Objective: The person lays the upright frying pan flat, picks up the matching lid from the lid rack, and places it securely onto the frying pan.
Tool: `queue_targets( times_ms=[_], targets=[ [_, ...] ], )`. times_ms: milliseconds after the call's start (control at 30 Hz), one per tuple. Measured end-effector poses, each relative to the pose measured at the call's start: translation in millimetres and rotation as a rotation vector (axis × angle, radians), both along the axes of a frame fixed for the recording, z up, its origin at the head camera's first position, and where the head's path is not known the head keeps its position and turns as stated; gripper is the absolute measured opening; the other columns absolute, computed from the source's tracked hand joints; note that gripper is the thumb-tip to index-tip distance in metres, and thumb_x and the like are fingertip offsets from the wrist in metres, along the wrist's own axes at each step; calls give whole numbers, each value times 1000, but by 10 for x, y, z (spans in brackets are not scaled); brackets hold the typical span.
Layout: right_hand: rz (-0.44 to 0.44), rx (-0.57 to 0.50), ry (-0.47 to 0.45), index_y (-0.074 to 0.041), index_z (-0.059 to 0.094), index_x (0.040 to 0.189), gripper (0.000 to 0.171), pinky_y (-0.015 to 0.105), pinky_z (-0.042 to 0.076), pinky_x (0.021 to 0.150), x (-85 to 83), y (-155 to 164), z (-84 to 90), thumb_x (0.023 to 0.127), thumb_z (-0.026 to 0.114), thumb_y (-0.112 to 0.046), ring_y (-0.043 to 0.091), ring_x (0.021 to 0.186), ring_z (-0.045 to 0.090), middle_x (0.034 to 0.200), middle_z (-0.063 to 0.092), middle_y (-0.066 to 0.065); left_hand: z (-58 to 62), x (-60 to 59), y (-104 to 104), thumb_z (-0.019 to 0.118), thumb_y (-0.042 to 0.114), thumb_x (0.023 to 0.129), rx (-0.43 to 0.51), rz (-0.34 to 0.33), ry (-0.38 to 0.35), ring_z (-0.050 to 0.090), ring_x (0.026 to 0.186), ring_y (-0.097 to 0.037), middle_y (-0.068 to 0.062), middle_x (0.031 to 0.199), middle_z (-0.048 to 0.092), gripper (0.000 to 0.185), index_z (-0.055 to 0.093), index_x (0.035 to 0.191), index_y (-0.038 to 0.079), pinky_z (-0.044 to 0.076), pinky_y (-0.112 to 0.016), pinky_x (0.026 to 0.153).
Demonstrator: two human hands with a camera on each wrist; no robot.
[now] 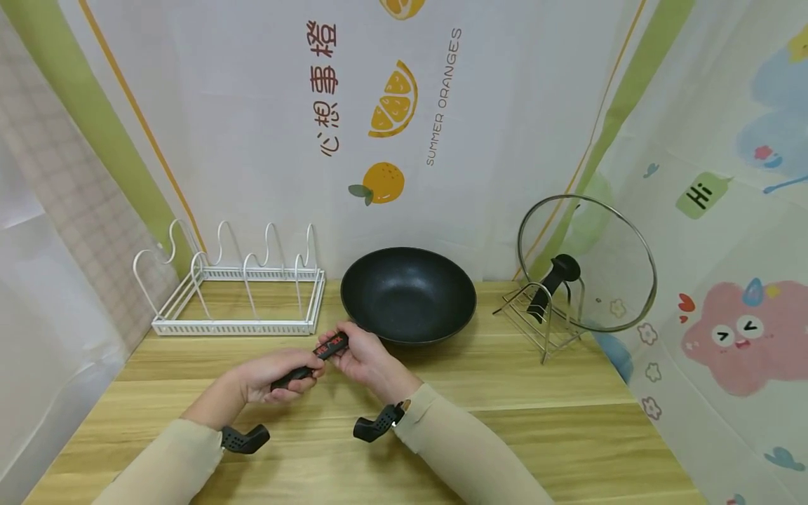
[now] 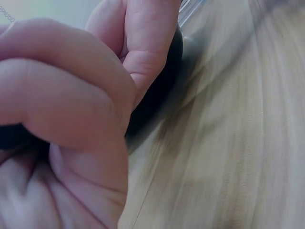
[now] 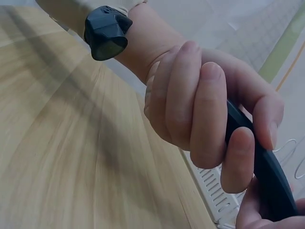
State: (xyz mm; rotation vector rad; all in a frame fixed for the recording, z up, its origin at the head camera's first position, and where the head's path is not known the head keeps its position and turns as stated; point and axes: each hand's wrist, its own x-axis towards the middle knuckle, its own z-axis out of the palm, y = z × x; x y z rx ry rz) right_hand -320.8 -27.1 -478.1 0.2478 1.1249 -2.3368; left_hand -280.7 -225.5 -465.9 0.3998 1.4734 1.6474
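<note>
A black wok (image 1: 407, 294) sits at the middle of the table's far side, its hollow facing up. Its black handle (image 1: 332, 345), marked with red lettering, slants toward the near left. My left hand (image 1: 278, 376) grips the handle's outer end, fingers wrapped round it, as the right wrist view also shows. Closer to the wok, my right hand (image 1: 366, 358) pinches the handle between thumb and fingers. That hand hides where handle and wok meet. In the left wrist view, the curled fingers (image 2: 71, 100) cover most of the handle.
At the back left stands a white wire rack (image 1: 236, 327) with upright loops. On the right, a glass lid (image 1: 609, 280) with a black knob leans in a small metal stand (image 1: 549, 330). Printed curtains (image 1: 252, 140) close off the back and sides.
</note>
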Motion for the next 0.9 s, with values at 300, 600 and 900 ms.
queue_targets(
  times_ms=[300, 600, 900],
  targets=[
    [4, 3, 9, 8, 50, 146, 40, 43, 51, 118, -12, -54, -6, 118, 48, -20, 15, 96, 70, 101, 66, 3, 52, -45, -67, 47, 28, 113, -59, -6, -1, 44, 42, 6, 13, 64, 47, 23, 52, 96, 13, 34, -12, 37],
    [6, 1, 25, 8, 55, 138, 36, 42, 51, 117, -44, -103, -33, 119, 44, -20, 13, 95, 69, 98, 66, 1, 84, -102, -118, 44, 27, 113, -65, -32, -14, 42, 42, 6, 13, 64, 46, 25, 51, 94, 13, 32, -12, 37],
    [-24, 1, 23, 10, 51, 145, 40, 44, 51, 121, -42, -160, -43, 118, 47, -19, 15, 100, 72, 107, 67, 4, 83, -133, -179, 44, 25, 113, -64, -24, -35, 42, 42, 6, 13, 64, 46, 23, 52, 95, 13, 33, -12, 37]
  ],
)
